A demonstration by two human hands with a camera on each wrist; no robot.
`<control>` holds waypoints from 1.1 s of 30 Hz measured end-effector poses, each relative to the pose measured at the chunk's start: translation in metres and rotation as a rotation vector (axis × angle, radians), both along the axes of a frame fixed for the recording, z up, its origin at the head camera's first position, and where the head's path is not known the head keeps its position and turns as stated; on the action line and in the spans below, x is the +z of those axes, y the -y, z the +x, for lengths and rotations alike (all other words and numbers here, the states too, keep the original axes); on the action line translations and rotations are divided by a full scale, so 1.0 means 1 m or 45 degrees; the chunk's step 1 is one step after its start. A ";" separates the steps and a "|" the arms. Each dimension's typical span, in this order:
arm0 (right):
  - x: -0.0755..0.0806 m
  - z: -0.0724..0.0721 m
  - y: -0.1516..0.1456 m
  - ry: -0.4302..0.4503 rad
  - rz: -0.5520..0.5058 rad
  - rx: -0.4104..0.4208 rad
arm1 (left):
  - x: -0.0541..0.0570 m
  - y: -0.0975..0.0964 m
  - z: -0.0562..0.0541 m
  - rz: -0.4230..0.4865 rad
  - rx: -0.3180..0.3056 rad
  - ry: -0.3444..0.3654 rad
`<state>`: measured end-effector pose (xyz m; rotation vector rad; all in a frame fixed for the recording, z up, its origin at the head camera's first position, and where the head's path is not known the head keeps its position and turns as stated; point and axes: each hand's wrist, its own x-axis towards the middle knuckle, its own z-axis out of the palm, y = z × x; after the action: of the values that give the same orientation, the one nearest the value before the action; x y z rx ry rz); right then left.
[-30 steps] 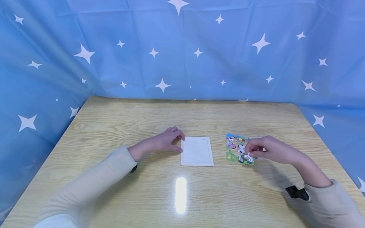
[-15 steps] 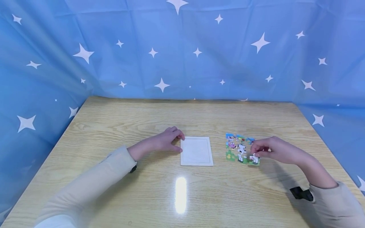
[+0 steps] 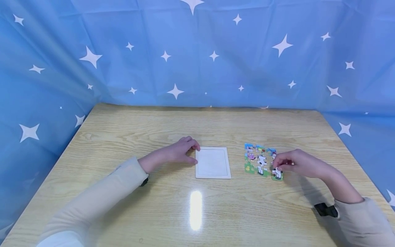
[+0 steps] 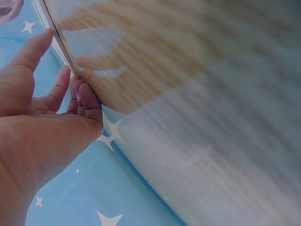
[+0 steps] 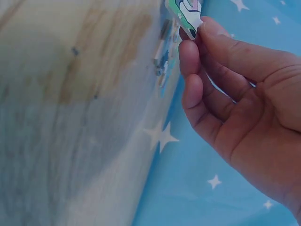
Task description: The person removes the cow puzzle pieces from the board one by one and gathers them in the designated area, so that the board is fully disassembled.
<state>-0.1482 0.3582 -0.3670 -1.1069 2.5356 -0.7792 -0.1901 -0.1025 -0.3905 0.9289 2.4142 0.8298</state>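
A flat white square board (image 3: 213, 163) with a raised border lies mid-table. My left hand (image 3: 181, 151) is at its left side; the thumb and a fingertip touch the edge, spread apart. In the left wrist view, the fingers of the left hand (image 4: 61, 101) meet the thin edge of the board (image 4: 61, 42). To the right, my right hand (image 3: 300, 164) pinches a cow-leg jigsaw piece (image 3: 277, 175) between thumb and fingers. The right wrist view shows this jigsaw piece (image 5: 187, 15), green and white, at the fingertips. Several other jigsaw pieces (image 3: 261, 161) with cow pictures lie beside that hand.
The wooden table (image 3: 148, 212) stretches around the board and pieces, with a bright light reflection near the front. Behind it hangs a blue cloth (image 3: 197, 41) with white stars. Black wrist devices (image 3: 325, 210) sit at the sleeves.
My right hand has shifted right with the cow-leg jigsaw piece, which now lies farther from the middle pieces and a little nearer the front. The left hand and board stay put.
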 end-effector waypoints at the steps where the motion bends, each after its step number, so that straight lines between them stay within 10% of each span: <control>1: -0.001 0.000 0.000 0.000 0.002 0.001 | 0.000 0.000 0.000 0.001 0.000 0.001; 33: -0.009 0.002 -0.001 -0.008 0.032 -0.004 | 0.000 0.000 0.000 0.014 -0.002 0.017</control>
<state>-0.1458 0.3592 -0.3763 -1.0988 2.5457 -0.7439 -0.1904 -0.1025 -0.3908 0.9266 2.3998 0.8470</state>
